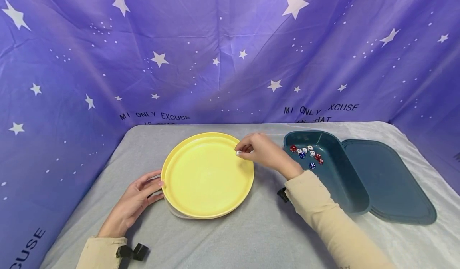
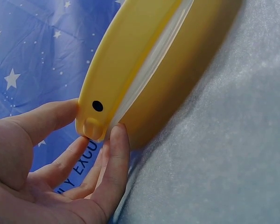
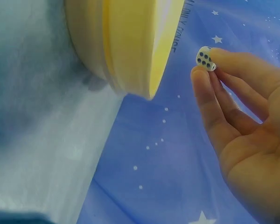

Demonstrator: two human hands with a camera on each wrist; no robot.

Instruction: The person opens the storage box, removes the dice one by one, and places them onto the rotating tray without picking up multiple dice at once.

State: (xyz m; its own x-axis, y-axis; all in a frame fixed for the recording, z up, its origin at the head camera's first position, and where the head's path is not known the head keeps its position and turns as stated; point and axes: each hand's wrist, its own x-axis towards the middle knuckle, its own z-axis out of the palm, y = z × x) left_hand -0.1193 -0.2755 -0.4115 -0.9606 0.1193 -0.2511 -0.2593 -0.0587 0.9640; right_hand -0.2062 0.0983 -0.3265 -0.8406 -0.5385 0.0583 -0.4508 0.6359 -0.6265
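While the left hand (image 1: 133,203), fingers spread, rests its fingertips against the left side of the round yellow container (image 1: 206,177), presumably to steady it, the right hand (image 1: 264,151) pinches one white die (image 1: 238,153) between thumb and fingers above the container's far right part. Right of these: teal box (image 1: 345,181), unlidded, far end holding red, white and blue dice (image 1: 312,154), apparently kept within right-hand reach; teal lid (image 1: 395,181) at its right, seemingly off for access.
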